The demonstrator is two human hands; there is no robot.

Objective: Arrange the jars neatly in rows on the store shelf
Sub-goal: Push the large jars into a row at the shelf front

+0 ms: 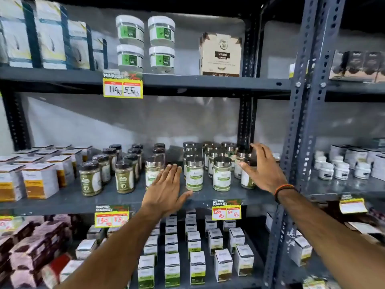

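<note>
Steel-lidded glass jars with green labels [222,174] stand in rows on the middle shelf [129,198]. Black-lidded jars of green powder [91,178] stand in rows to their left. One steel-lidded jar [152,168] stands apart, left of the main group. My left hand [166,190] lies flat and open in front of that jar, fingers spread, partly hiding it. My right hand [263,167] is curled around the rightmost front jar [246,180], fingers at its lid, thumb on its side.
White-and-orange boxes [39,180] fill the shelf's left end. A grey upright post [300,113] bounds the right side. Small white tubs [333,170] sit on the neighbouring rack. Boxes [198,265] fill the lower shelf; gel tubs [145,42] stand above. Price tags [226,211] hang on shelf edges.
</note>
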